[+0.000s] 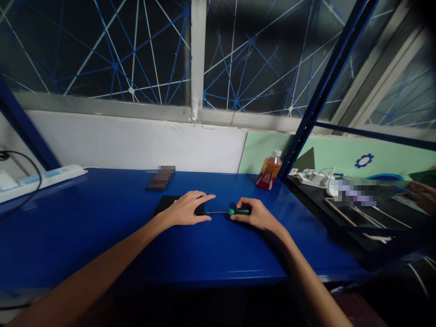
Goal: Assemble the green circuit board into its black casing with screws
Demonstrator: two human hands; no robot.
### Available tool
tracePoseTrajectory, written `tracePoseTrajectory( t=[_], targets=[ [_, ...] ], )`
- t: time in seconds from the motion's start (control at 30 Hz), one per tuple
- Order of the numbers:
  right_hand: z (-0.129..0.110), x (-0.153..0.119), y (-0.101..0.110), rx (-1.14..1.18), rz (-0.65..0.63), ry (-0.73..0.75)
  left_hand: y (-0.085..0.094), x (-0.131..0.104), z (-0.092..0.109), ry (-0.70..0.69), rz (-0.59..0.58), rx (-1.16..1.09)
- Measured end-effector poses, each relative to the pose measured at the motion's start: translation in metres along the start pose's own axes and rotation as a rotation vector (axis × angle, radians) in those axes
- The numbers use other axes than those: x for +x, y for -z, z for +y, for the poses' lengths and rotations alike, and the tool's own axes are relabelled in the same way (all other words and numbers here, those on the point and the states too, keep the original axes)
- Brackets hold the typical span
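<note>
A flat black box (pixel 167 202) lies on the blue table. My left hand (pixel 185 209) spans its right part from above, with the thumb along the near side and the other fingers over the far side. The index finger and thumb reach past the box's right end. My right hand (pixel 257 213) is closed around the green and black handle of a screwdriver (pixel 233 211). Its thin metal shaft lies level and points left at the box's right end. Whether the tip touches the box I cannot make out.
A blurred dark brown object (pixel 161 178) lies behind the box. A bottle of red drink (pixel 270 170) stands at the back right. A white power strip (pixel 44 179) is at the left. Beyond a blue post (pixel 306 120), cables and a person's hand (pixel 422 193) show.
</note>
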State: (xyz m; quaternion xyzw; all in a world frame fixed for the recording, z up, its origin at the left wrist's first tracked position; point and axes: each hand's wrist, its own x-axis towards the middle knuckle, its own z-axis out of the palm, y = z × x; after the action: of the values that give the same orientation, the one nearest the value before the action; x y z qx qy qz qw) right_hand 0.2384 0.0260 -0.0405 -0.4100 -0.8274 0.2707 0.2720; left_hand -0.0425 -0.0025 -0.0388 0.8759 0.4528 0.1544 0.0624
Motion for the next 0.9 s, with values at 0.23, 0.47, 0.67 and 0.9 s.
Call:
tracePoseTrajectory(
  t=[0.23, 0.47, 0.67, 0.9],
  targets=[
    [0.001, -0.003, 0.002, 0.176, -0.130, -0.152, 0.006, -0.001, 0.006, -0.039, -0.023, -0.143],
    [0.006, 0.001, -0.001, -0.012, 0.028, -0.135, 0.010, -0.003, 0.009, -0.059, -0.042, -0.196],
    [0.010, 0.003, -0.003, -0.023, 0.045, -0.112, 0.009, -0.003, 0.008, -0.082, -0.048, -0.185],
    [0.008, 0.003, -0.002, 0.028, 0.027, -0.123, 0.009, -0.003, 0.010, -0.074, -0.015, -0.144]
  ],
)
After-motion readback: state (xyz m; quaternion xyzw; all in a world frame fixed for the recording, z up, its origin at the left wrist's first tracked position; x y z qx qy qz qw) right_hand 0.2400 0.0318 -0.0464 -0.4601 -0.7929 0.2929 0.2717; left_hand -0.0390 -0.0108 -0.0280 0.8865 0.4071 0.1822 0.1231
